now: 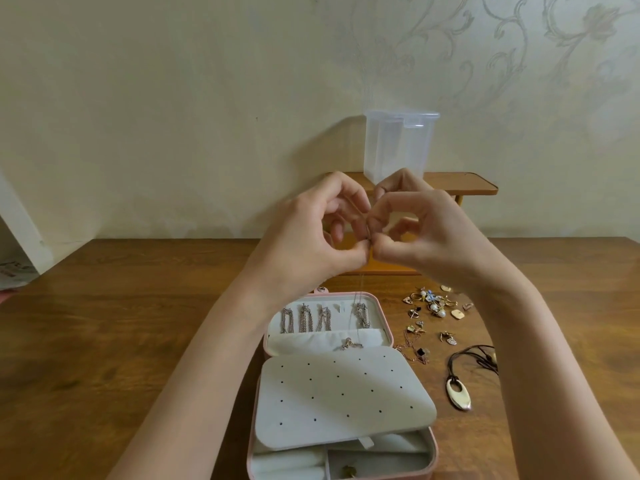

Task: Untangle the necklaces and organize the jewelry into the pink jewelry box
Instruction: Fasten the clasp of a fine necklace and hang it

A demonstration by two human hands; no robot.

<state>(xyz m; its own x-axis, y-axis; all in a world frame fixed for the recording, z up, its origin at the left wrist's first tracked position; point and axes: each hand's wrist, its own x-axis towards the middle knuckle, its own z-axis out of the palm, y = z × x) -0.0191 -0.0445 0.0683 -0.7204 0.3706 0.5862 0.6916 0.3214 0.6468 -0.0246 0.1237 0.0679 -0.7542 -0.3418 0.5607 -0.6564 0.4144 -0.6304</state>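
Two hands, left hand (pixel 311 230) and right hand (pixel 426 230), each hold a pinching grip on one thin chain (pixel 360 289) above the open pink jewelry box (pixel 381 317). Four chains hang in its lid. Loose earrings (pixel 433 306) and one corded pendant (pixel 459 393) lie on the wooden desk (pixel 138 323) before a patterned wall.

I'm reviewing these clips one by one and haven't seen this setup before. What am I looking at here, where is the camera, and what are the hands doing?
There is no robot: one camera worn on a person's head looks down at their two bare hands. The left hand and right hand pinch a thin chain between them, above a wooden table. The chain hangs down towards the open pink box, where several chains already hang in the lid. Right of the box lie loose earrings and a corded pendant. A clear container stands behind.
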